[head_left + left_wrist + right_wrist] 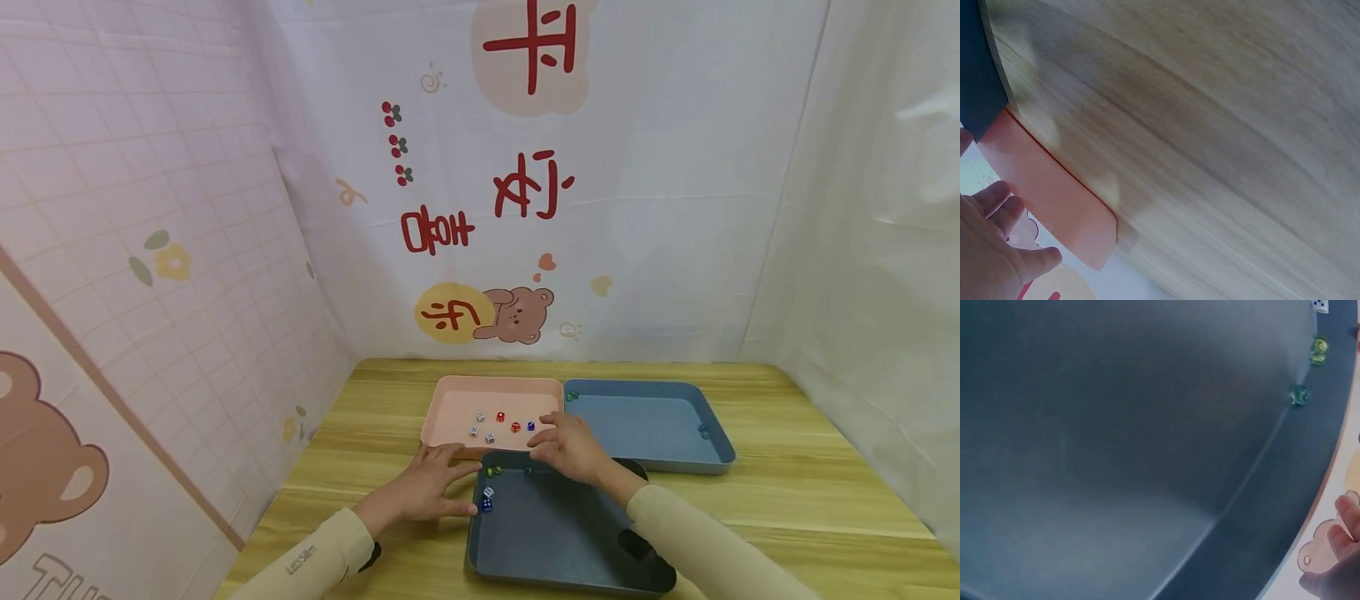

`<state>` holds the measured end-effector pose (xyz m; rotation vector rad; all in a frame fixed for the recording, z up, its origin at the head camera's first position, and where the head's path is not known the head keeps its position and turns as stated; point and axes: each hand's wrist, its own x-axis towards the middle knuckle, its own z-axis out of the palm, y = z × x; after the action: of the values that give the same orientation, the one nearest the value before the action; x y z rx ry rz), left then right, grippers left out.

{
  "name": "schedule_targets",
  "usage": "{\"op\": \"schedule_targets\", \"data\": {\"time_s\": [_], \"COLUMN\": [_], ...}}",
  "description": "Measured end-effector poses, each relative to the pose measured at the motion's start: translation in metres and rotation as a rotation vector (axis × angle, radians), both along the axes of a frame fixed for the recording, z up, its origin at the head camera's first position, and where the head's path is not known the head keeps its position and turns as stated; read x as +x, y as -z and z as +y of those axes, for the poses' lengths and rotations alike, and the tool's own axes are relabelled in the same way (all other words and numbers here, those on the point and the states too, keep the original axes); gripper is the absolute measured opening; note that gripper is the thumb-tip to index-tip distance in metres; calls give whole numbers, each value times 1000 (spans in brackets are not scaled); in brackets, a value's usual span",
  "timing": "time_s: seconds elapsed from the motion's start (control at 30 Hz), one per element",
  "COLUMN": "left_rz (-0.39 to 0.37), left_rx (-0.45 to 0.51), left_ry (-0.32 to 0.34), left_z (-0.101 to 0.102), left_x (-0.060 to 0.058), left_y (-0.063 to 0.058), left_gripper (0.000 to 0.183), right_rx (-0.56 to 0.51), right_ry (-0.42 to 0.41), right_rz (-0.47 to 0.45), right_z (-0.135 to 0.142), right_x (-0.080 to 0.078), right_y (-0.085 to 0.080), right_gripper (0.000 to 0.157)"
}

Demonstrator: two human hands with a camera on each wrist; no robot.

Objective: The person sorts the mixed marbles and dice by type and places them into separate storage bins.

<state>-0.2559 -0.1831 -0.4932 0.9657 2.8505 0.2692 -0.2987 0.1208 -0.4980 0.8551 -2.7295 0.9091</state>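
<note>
My left hand [429, 487] is at the left edge of the dark tray [562, 533], fingers spread and thumb tip right at the rim. In the left wrist view the same hand [997, 244] appears with its fingers apart beside the pink tray [1060, 194]. My right hand [572, 448] reaches over the dark tray's far rim, its loosely bent fingertips close to a blue die [531, 426] in the pink tray. Nothing shows between those fingers [1342, 540] in the right wrist view. Also in the pink tray are red dice [516, 427] and several white dice [490, 437].
Along the dark tray's left side lie a white die [488, 492] and a blue die [487, 505], with yellow-green marbles [1319, 351] and a green marble [1299, 395] by its far wall. A blue tray [637, 417] at the right holds green marbles [703, 431]. Printed cloth hangs behind.
</note>
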Motion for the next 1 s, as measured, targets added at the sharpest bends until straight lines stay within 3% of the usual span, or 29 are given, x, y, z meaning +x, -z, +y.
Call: {"op": "schedule_targets", "data": {"time_s": [0.17,0.43,1.0], "left_rz": [11,21,13], "left_rx": [-2,-5,-4], "left_ry": [7,12,11], "left_z": [0,0,-1], "left_x": [0,0,-1], "left_y": [0,0,2], "left_gripper": [73,74,76], "right_rx": [79,132,278], "right_ry": [13,-6,42], "right_rz": [-32,4,77], "right_z": [-1,-1,-9], "right_x": [3,3,7], "right_y": [4,11,28], "right_gripper": [14,15,12]}}
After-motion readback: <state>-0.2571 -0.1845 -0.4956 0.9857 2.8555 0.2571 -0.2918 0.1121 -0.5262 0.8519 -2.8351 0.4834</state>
